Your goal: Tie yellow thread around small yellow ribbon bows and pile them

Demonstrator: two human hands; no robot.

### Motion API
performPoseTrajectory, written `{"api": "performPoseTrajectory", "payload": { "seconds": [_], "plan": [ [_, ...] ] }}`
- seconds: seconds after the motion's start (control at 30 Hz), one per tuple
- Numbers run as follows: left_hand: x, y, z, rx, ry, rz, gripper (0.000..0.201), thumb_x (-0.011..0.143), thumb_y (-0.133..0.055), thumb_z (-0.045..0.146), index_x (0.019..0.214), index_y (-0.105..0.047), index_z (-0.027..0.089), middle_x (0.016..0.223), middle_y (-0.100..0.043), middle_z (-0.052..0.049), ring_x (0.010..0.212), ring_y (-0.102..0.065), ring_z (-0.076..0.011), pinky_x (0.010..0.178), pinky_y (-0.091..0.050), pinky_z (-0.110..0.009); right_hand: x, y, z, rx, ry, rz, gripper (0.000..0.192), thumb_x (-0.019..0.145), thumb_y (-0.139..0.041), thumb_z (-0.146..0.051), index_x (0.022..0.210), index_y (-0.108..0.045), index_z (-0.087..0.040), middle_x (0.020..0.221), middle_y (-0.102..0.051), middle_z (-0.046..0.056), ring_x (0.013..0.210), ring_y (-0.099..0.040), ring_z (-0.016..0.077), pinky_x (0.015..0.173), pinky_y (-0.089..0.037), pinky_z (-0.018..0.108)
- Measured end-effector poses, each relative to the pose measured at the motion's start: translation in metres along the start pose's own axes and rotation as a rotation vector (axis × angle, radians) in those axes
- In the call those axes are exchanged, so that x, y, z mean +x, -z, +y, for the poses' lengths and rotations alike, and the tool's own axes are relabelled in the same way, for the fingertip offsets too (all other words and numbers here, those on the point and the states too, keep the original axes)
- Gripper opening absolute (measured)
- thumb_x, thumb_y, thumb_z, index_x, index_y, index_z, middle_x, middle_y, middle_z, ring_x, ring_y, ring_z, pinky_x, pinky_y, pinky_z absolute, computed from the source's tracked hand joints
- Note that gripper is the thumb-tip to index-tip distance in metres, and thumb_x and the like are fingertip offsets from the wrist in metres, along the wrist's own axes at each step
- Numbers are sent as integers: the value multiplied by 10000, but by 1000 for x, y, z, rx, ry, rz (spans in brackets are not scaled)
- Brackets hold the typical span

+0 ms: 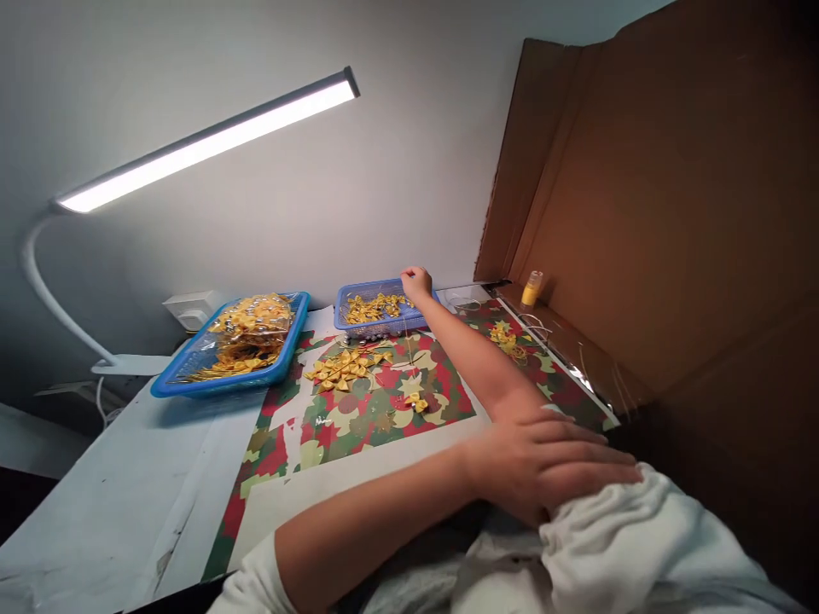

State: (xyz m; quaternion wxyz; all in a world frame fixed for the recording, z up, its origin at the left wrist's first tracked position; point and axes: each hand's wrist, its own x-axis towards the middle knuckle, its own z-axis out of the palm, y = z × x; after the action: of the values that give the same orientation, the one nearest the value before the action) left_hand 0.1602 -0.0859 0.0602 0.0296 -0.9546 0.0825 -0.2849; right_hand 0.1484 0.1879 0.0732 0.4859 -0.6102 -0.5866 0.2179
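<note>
My right hand (417, 283) is stretched out over the far edge of a small blue basket (419, 322). Its fingers are pinched together, and whatever they hold is too small to make out. A thin thread (410, 345) runs down below it to the patterned sheet. Gold ribbon bows (374, 307) fill much of this basket. My left hand (554, 456) lies across my right arm near the elbow, fingers stretched out flat and reaching the pushed-up white sleeve (614, 503). More gold bows (345, 368) lie in a pile on the sheet, with a small bow cluster (417, 402) nearer me.
A larger blue tray (294, 345) with bagged gold pieces (252, 324) stands left. A white lamp (211, 141) reaches over it. Yellow threads (508, 341) lie at right, near a small yellow-filled bottle (531, 290). Tall cardboard (671, 196) walls the right side.
</note>
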Motion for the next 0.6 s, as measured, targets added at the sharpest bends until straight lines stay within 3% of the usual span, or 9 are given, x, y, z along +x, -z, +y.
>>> {"api": "performPoseTrajectory", "payload": {
  "seconds": [0.1, 0.2, 0.33, 0.43, 0.5, 0.6],
  "plan": [
    [-6, 0, -18, 12, 59, 82, 395, 951, -342, 345, 1206, -577, 157, 1215, -661, -86, 1153, -572, -181, 1043, -414, -304, 0, 6, -6, 11, 38, 12, 163, 841, -506, -105, 763, -635, -167, 967, -640, 26, 963, -564, 148, 883, -425, 242],
    [-3, -5, -17, 14, 126, 135, 327, 950, -333, 236, 1157, -575, 163, 1106, -690, -94, 1049, -601, -169, 973, -453, -317, -3, 10, -9, 28, 52, 12, 108, 896, -547, -179, 899, -651, -150, 1037, -641, 51, 978, -586, 165, 888, -474, 311],
    [-3, -10, -4, 0, 121, 110, 317, 951, -353, 244, 1178, -567, 183, 1159, -673, -80, 1143, -553, -162, 1031, -393, -303, -6, 19, -13, 61, 49, 44, 311, 932, -551, -339, 1195, -569, -175, 1215, -587, 89, 1021, -609, 202, 863, -532, 413],
    [-29, -2, -10, 70, 160, 101, 444, 898, -454, 476, 1239, -541, 207, 1263, -615, -118, 1238, -489, -240, 1090, -319, -409, -8, 30, -22, 98, 61, 80, 285, 935, -545, -322, 1170, -582, -163, 1190, -599, 85, 1014, -610, 200, 865, -530, 404],
    [-61, 13, -25, 185, 362, 158, 581, 794, -542, 593, 1185, -579, 164, 1259, -586, -186, 1207, -493, -315, 1040, -349, -470, -17, 42, -32, 129, 107, 90, 200, 959, -477, -251, 1046, -626, -149, 1106, -633, 69, 991, -610, 175, 891, -512, 355],
    [-112, 47, -58, 358, 761, 177, 300, 803, -573, 443, 964, -665, 207, 1148, -626, -142, 1091, -541, -299, 971, -386, -457, -55, 60, -50, 170, 263, 66, 197, 942, -447, -229, 942, -643, -210, 1104, -641, 25, 969, -609, 150, 890, -496, 272]
  ]
}}
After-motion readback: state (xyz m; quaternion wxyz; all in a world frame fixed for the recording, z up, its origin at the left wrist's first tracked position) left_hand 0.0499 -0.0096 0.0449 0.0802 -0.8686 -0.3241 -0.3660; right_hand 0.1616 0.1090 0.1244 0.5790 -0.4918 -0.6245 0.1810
